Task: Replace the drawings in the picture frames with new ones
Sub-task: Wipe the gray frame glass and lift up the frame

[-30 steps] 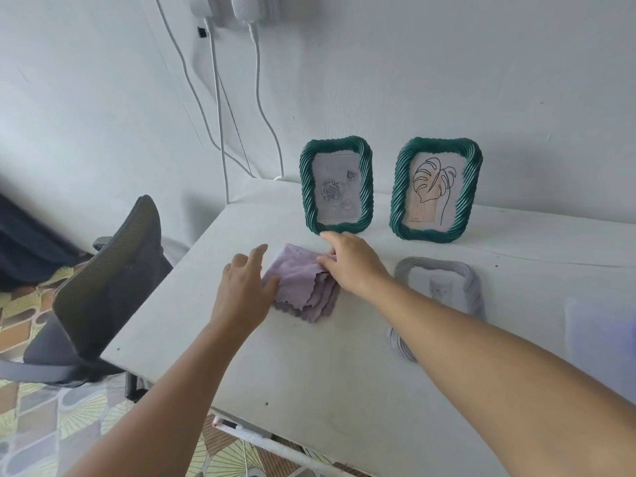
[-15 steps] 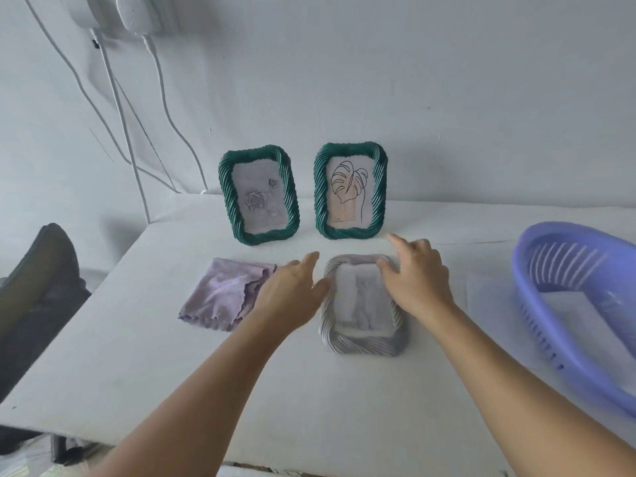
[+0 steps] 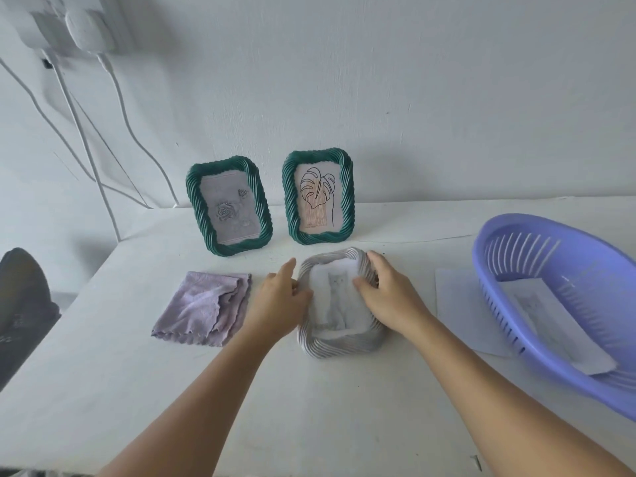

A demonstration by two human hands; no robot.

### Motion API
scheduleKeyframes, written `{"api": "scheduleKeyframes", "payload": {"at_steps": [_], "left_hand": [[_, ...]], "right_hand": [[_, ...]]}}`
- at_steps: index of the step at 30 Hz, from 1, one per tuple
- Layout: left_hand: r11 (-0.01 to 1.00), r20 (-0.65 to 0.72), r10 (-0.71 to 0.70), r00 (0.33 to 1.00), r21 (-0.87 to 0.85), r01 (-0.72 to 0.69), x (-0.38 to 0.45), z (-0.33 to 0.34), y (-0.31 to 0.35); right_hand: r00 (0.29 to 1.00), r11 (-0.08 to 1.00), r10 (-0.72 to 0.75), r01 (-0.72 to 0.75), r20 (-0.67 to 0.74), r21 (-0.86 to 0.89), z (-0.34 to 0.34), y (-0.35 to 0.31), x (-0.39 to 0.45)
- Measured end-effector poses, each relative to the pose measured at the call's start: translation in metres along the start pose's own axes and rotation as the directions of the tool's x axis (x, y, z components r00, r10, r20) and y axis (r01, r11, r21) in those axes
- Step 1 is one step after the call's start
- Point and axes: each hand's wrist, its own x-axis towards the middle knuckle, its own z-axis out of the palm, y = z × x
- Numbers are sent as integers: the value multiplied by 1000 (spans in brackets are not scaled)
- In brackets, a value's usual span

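A grey ribbed picture frame [image 3: 339, 346] with a cat drawing lies face up on the white table [image 3: 172, 390]. My left hand [image 3: 278, 299] grips its left edge and my right hand [image 3: 385, 294] grips its right edge, thumb on the glass. Two green frames stand against the wall behind: the left green frame [image 3: 229, 206] holds a rose drawing, the right green frame [image 3: 318, 197] a leaf line drawing.
A folded lilac cloth [image 3: 206, 304] lies left of the grey frame. At the right a purple slotted basket [image 3: 564, 304] holds a paper drawing, with a sheet of paper [image 3: 457, 311] under its edge. White cables [image 3: 86, 149] hang down the wall. A dark chair [image 3: 20, 304] stands at the left.
My hands left the lilac cloth, moved right to the grey frame and closed on its two sides. The view swung right, bringing the basket in.
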Motion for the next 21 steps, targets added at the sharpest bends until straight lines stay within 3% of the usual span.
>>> {"api": "scheduleKeyframes", "payload": {"at_steps": [4, 7, 11, 17, 21], "left_hand": [[981, 14, -25, 1000, -191, 27, -6, -5, 5], [925, 141, -7, 990, -375, 60, -10, -16, 13], [753, 294, 83, 952, -645, 133, -11, -25, 22], [740, 231, 147, 962, -671, 48, -8, -39, 28], [727, 260, 202, 944, -685, 33, -10, -42, 34]], "right_hand": [[996, 931, -15, 47, -91, 361, 2, -2, -3], [987, 878, -24, 96, -157, 468, 3, -5, -4], [981, 822, -51, 149, -190, 549, 0, -12, -7], [991, 801, -136, 111, -2, 588, -19, -12, -12], [992, 774, -128, 111, -17, 624, -23, -10, -12]]}}
